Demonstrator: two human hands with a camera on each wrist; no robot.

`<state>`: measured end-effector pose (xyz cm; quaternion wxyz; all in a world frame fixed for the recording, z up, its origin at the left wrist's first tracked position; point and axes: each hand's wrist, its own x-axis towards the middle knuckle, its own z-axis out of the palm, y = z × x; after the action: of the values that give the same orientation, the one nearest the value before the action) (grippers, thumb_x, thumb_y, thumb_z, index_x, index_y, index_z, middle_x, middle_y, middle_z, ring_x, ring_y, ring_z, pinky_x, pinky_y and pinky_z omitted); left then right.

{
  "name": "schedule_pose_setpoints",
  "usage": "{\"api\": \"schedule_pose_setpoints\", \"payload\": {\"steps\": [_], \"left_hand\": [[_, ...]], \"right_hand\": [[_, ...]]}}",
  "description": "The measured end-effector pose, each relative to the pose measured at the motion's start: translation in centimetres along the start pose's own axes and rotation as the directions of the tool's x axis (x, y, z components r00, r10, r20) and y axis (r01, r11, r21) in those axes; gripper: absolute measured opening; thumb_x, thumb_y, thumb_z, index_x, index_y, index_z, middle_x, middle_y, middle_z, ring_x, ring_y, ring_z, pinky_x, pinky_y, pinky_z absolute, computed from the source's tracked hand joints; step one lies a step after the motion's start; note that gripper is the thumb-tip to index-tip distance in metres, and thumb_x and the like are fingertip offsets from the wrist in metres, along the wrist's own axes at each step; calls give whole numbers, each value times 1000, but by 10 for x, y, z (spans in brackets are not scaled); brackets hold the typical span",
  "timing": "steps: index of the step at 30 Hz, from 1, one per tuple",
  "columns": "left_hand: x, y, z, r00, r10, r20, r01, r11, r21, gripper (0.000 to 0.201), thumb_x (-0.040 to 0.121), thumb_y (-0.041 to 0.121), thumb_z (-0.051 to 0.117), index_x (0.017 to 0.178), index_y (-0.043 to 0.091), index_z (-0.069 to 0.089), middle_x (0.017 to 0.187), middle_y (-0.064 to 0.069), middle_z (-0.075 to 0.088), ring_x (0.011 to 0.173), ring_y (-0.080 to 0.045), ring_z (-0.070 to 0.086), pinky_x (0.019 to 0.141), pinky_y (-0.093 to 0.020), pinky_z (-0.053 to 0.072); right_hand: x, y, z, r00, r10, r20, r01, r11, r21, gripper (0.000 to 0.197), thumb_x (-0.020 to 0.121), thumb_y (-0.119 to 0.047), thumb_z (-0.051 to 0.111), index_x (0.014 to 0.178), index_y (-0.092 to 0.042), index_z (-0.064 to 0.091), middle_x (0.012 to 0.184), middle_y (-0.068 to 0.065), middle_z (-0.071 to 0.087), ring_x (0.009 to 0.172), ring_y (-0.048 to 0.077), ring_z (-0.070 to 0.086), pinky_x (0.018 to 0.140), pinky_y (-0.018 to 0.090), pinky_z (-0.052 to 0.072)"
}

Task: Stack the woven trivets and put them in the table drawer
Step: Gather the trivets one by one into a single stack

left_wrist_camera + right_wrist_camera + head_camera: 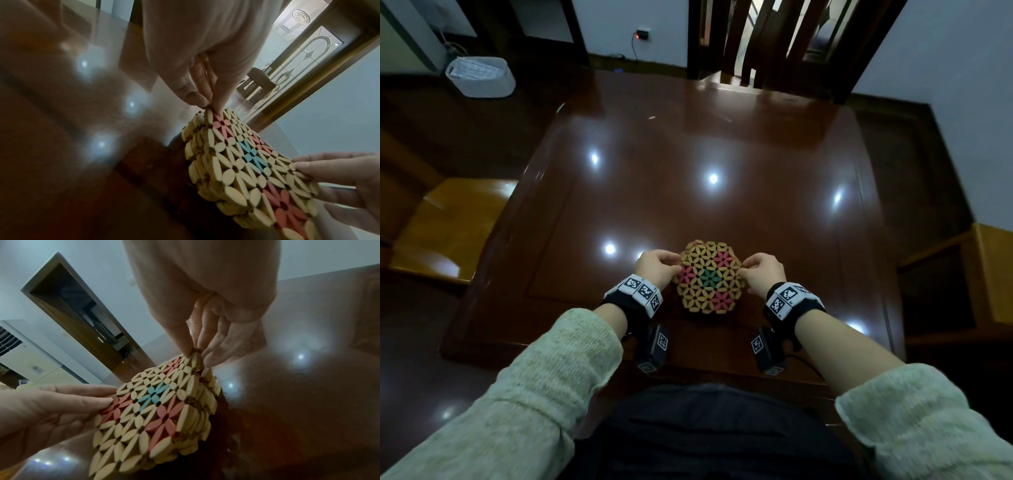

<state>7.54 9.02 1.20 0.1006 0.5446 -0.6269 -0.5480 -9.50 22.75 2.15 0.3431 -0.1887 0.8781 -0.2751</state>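
The left hand [655,267] at nine o'clock and right hand [765,270] at three each pinch the stack of round tan, pink-and-green-flowered woven trivets [708,277], seemingly several deep, on the glossy dark-red wooden table [722,154].

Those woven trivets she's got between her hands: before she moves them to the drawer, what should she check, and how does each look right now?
1. Trivets stacked: ok, several layers show at the edge in the wrist views.
2. Layers aligned: ok, edges look roughly flush.
3. Left hand grip: ok, fingertips pinch the left edge.
4. Right hand grip: ok, fingertips pinch the right edge.
5. Drawer open: cannot tell, no drawer in view.
6. Stack near the table's front edge: ok.
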Motion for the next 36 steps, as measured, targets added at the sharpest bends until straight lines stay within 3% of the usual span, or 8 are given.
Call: {"api": "schedule_pose_setpoints", "payload": {"steps": [3,18,22,24,27,31,34,36], "left_hand": [[1,3,1,999,31,-24,-31,1000,-2,24,78,2,73,101,10,73,95,-4,73,90,-18,69,85,-39,58],[5,2,1,995,68,-79,-68,998,11,22,77,3,75,97,11,74,94,-5,73,91,-17,69,86,-41,58],[6,2,2,994,65,-89,-61,997,51,23,77,3,74,101,6,73,99,-9,73,94,-19,68,89,-33,55],[7,1,1,994,60,-89,-53,996,72,23,77,4,74,101,4,73,99,-10,73,94,-19,68,86,-27,53],[9,-1,2,994,47,-95,-40,997,69,24,76,6,77,100,5,73,99,-10,73,94,-20,68,86,-27,53],[11,-5,0,994,29,-101,-19,994,106,23,77,16,78,98,8,74,94,-4,72,90,-16,67,84,-27,53],[11,-8,-3,997,-8,-81,15,997,82,19,80,21,74,97,11,76,91,-3,73,82,-15,67,76,-34,60],[10,-8,-3,998,-32,-49,35,998,60,18,82,20,73,98,10,76,90,-5,73,76,-13,66,67,-29,60]], "right_hand": [[1,0,1,999,-36,-17,36,999,-8,11,84,-23,69,94,-22,65,97,1,71,87,18,69,79,41,60],[-2,-4,1,995,-78,-66,75,996,-52,17,89,-26,64,104,-19,66,104,-1,71,96,17,65,83,32,53],[-3,-5,3,994,-76,-82,71,995,-67,18,90,-27,64,105,-20,69,107,1,71,99,19,65,83,30,52],[-4,-4,4,993,-70,-94,62,995,-83,18,90,-27,63,105,-21,70,107,1,71,98,18,65,76,26,48],[-4,-2,6,993,-58,-104,48,995,-90,18,90,-27,63,106,-21,70,108,1,70,97,17,64,74,25,46],[-1,2,7,994,-35,-103,26,996,-90,30,90,-27,63,118,-18,63,118,1,67,109,20,61,90,33,49],[1,2,6,998,-7,-62,2,997,-81,33,92,-28,61,124,-18,63,121,3,66,113,22,61,93,34,48],[2,2,6,999,5,-39,-8,997,-81,29,94,-27,58,120,-17,67,121,5,67,113,23,62,92,31,49]]}}
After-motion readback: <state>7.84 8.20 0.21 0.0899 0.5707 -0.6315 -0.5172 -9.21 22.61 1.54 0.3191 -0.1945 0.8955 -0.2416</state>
